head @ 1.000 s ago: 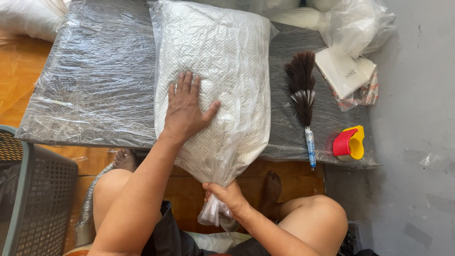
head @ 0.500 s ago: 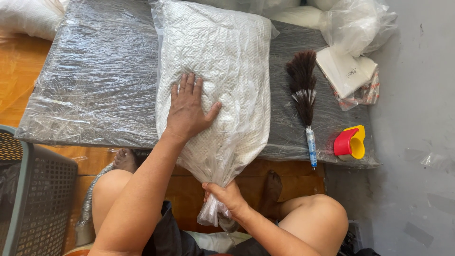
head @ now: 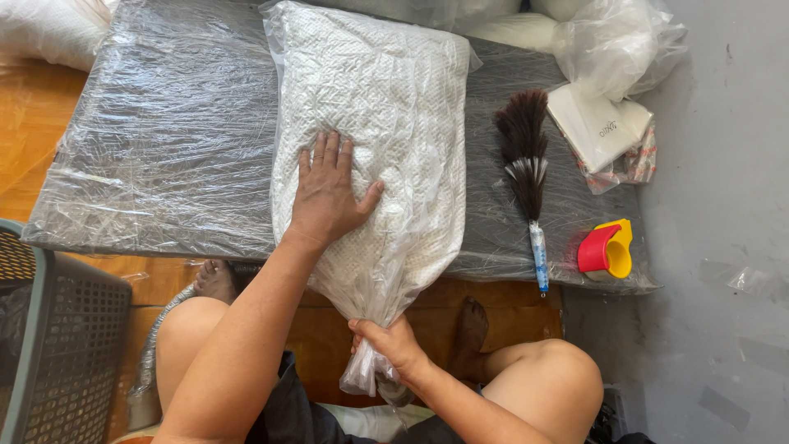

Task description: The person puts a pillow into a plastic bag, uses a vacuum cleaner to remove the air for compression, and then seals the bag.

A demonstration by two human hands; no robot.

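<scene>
The left hand (head: pixel 327 197) presses flat, fingers spread, on the bagged white pillow (head: pixel 378 123); the right hand (head: pixel 393 344) has its fingers clenched around the bag's gathered neck (head: pixel 370 362).

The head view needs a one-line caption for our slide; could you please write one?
Left hand flat on a white pillow in a clear plastic bag, right hand gripping the bag's gathered neck, feather duster alongside.

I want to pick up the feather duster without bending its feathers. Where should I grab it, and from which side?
Likely by the thin pale-blue handle, coming from the near edge of the grey mat. The feather duster lies lengthwise with its feathers pointing away, and the handle end sticks out toward the knees, free of the red-and-yellow tape dispenser beside it.
</scene>
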